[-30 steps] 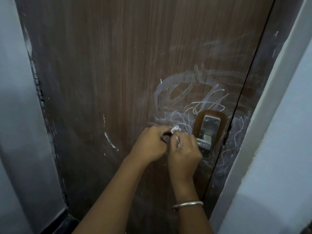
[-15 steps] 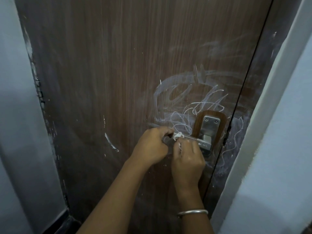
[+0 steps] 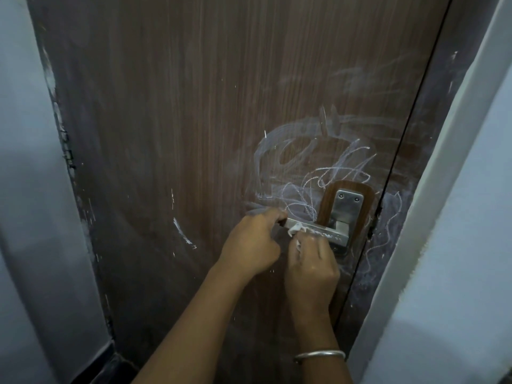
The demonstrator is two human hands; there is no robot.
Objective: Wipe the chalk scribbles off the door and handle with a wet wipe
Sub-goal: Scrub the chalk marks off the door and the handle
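The right hand (image 3: 310, 261), closed around the crumpled wet wipe (image 3: 378, 228), has been carried along the handle (image 3: 318, 230) toward its plate since a second ago, baring a metal stretch previously covered. The handle's free end is gripped by the left hand (image 3: 250, 242). Chalk scribbles (image 3: 310, 178) above on the door (image 3: 194, 134) remain uncleared, so handle cleaning is judged underway.

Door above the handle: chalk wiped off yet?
No, white chalk scribbles cover the door above the handle.
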